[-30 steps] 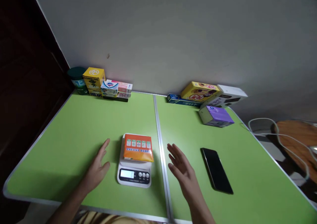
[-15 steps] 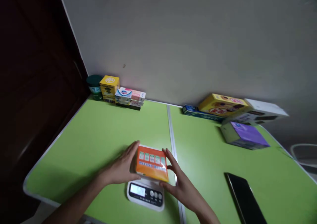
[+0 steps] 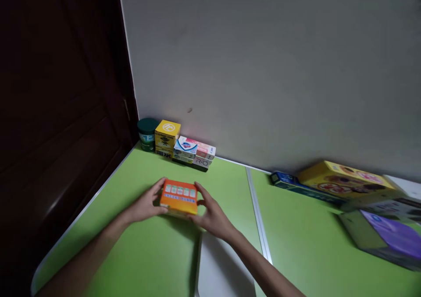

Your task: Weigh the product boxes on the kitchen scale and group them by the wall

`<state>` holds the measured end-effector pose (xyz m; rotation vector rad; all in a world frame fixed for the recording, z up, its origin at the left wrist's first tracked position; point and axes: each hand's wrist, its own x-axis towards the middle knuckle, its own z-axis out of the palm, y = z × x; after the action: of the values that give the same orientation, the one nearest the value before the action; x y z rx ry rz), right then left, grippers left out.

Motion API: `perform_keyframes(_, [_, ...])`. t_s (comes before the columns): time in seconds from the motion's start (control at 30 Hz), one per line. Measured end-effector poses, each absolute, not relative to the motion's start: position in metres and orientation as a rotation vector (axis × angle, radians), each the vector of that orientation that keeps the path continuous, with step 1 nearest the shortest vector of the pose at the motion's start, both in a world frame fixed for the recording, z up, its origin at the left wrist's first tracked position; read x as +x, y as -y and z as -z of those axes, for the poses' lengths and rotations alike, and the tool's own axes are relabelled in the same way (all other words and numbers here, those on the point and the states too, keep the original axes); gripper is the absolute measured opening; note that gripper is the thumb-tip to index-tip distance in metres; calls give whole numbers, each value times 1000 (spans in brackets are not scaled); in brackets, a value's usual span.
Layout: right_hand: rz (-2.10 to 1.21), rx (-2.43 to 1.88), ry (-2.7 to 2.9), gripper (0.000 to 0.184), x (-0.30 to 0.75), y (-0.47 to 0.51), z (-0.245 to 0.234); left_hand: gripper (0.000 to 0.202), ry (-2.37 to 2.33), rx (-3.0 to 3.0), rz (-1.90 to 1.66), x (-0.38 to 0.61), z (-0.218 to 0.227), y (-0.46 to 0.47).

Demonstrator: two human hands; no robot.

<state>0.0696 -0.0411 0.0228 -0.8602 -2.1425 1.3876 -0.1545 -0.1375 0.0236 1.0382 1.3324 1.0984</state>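
An orange box [image 3: 179, 197] with a row of small green-and-white pictures on top is held between my two hands above the green table. My left hand [image 3: 147, 203] grips its left end, thumb at the near edge and fingers at the far corner. On the right end, my right hand [image 3: 210, 210] closes on it in the same way. Below my right forearm lies the white kitchen scale [image 3: 223, 268], its plate bare and its display out of view.
Against the wall at the left stand a green-lidded jar [image 3: 148, 134], a yellow box [image 3: 167, 138] and a stack of small boxes [image 3: 194, 153]. To the right are a flat blue box [image 3: 304, 188], a yellow box [image 3: 344, 181] and a purple pack [image 3: 388, 238]. A metal seam [image 3: 258, 213] crosses the table [image 3: 141, 262].
Both hands have carried the orange box off the scale, away from me and to the left. The view has turned, so the phone is out of sight.
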Motion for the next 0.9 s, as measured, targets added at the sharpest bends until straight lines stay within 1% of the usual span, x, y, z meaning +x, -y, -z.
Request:
perform_keyframes(0.17, [-1389,-728,2172,97,-37,-11,3,99,-1355,891,-1407,-224,7,106])
perform_keyframes(0.3, [-1322,-713,2159,98,-81,-35,27,91,-1424,910,-1489,-256,20,80])
perform_keyframes(0.37, [-1177,-734,2219,92,-87,-39,35,90,-1413,934,-1491,-264,25,68])
perform_keyframes(0.5, [-774,-782,2362,59,-83,-40,33,87,-1398,989,-1490,-270,36,50])
perform_keyframes(0.57, [-668,-803,2411,49,-81,-40,27,85,-1420,1008,-1485,-271,40,42])
perform_keyframes(0.7, [-505,-859,2550,49,-82,-45,18,85,-1448,1028,-1454,-275,44,31])
perform_keyframes(0.9, [-532,-873,2577,49,-89,-43,10,79,-1639,1102,-1429,-274,32,30])
